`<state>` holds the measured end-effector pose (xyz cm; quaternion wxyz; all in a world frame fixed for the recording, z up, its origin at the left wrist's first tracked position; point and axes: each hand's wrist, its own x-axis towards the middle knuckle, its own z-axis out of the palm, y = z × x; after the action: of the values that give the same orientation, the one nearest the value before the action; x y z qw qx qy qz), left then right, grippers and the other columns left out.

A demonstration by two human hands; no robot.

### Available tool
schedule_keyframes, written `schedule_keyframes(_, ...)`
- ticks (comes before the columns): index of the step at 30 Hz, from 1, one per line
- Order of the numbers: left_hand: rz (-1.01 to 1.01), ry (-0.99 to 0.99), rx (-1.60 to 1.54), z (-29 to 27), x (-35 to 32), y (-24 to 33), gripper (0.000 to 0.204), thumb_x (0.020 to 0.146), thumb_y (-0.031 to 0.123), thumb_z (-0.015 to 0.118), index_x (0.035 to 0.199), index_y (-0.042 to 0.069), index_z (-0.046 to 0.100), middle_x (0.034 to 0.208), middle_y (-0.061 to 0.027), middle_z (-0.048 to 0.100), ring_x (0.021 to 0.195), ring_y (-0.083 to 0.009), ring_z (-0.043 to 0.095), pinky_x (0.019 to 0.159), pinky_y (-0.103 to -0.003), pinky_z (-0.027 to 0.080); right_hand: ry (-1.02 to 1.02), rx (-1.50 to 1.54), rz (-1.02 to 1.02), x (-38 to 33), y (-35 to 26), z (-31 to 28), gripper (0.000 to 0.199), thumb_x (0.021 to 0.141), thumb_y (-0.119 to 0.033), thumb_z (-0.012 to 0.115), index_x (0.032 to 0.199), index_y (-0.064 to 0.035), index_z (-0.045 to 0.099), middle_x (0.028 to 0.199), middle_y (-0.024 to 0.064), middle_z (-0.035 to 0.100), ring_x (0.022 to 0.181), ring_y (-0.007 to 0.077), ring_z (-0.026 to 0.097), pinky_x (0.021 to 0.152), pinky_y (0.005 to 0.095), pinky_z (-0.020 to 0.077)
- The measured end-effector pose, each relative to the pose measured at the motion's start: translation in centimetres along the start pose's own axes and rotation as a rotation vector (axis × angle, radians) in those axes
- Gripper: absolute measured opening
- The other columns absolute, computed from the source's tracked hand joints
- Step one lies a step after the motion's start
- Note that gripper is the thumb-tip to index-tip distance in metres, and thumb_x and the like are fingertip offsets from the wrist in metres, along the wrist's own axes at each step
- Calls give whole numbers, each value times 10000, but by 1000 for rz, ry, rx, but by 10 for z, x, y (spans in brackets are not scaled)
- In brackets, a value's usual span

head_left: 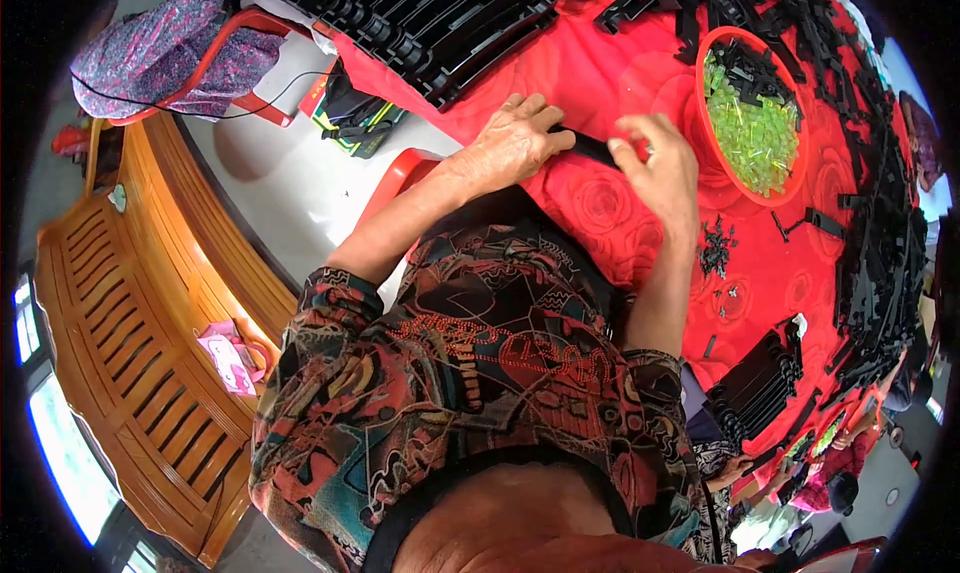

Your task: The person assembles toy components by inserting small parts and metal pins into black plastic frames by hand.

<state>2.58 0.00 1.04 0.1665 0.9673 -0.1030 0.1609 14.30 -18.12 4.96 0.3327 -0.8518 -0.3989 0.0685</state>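
Note:
A slim black plastic strip [592,149] lies between my two hands, just above the red tablecloth [590,208]. My left hand [517,141] has its fingers curled around the strip's left end. At the other end, my right hand [662,170] pinches the strip with thumb and forefinger, its fingertips slightly blurred. To the right of that hand stands an orange-red bowl [699,108] filled with small translucent green pieces [750,138] and black parts. Below the bowl, tiny black pieces [717,248] are heaped on the cloth.
Long black parts [430,33] lie in rows at the far left of the table. More black parts [880,233] pile along the right side, and a smaller stack [757,385] sits nearer. Left are a red chair [395,178] and wooden bench [140,373]. Other people work at lower right.

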Motion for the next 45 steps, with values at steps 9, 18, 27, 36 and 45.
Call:
schedule_keyframes(9,111,66,33,4,10,-17,250,716,143,594,959,110,645,1125,-116,537,1085,-279,470,922,-448,393,-187,-114,85,-6,-3,27,168,750,-189,596,762,-21,593,757,191,608,729,386,593,636,473,450)
schedule_keyframes(18,-467,283,-227,11,2,19,297,760,220,646,984,38,576,685,-163,605,685,-353,600,583,-457,488,215,134,232,-13,-27,73,153,739,-129,600,671,-2,550,628,215,576,607,408,577,543,469,437)
schedule_keyframes(27,-315,119,-90,-6,6,-12,128,752,106,543,839,78,632,670,-129,620,693,-329,620,605,-432,501,161,1060,464,-14,-29,62,220,880,-125,427,865,0,607,582,-74,378,463,27,295,414,205,239)
schedule_keyframes(36,-172,203,13,-4,-9,-10,174,736,140,647,897,75,639,839,-72,597,843,-251,563,720,-351,453,443,1583,276,-10,-1,41,245,788,-83,403,926,45,560,567,-6,368,419,79,304,392,233,287)
schedule_keyframes(45,-91,170,0,-3,-28,-14,228,712,164,701,924,95,657,961,-58,573,923,-234,529,754,-350,425,546,1730,95,21,-11,52,290,891,-215,373,822,2,553,490,-54,230,368,71,212,368,241,225)
